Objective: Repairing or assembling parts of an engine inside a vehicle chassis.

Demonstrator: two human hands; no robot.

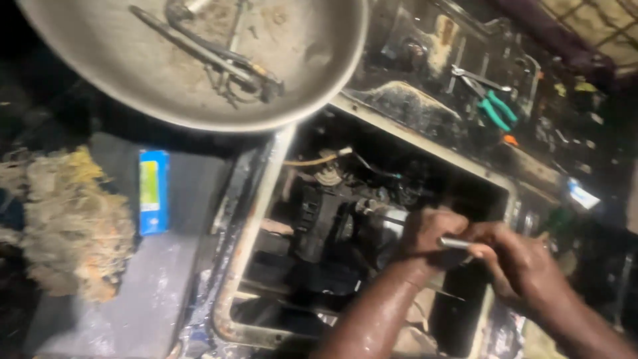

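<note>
Head view: a blue box [153, 191] with a yellow-green label lies left of the engine [332, 213]. My left hand [425, 233] and right hand [515, 262] close round a metal tool [456, 243] over the engine's right side.

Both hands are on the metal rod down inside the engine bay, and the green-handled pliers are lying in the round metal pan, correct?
Not quite. Both hands, left hand and right hand, are on the metal rod, but the head view shows the green-handled pliers on the dark bench at upper right, not in the round metal pan.
</note>
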